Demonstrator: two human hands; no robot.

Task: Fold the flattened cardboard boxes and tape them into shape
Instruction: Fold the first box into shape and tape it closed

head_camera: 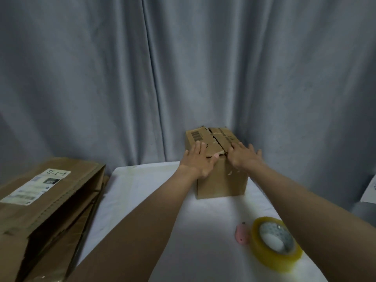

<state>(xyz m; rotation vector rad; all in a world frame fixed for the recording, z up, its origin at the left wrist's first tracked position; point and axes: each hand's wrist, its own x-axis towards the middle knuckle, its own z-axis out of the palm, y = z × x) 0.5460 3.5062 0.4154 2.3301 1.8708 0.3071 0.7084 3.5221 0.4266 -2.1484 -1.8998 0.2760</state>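
Note:
A small brown cardboard box (221,182) stands upright at the far end of the white table (154,192), its top flaps folded down with a ragged seam between them. My left hand (198,161) lies flat on the left flap, fingers spread, thumb over the front edge. Pressed flat on the right flap and the box's right edge is my right hand (243,157). A roll of clear yellowish tape (275,244) lies on the table near my right forearm. Flattened cardboard boxes (46,210) are stacked at the left.
A small pink object (241,235) lies just left of the tape roll. Grey curtains (183,68) hang right behind the box. A grey and white thing (368,198) sits at the right edge of view.

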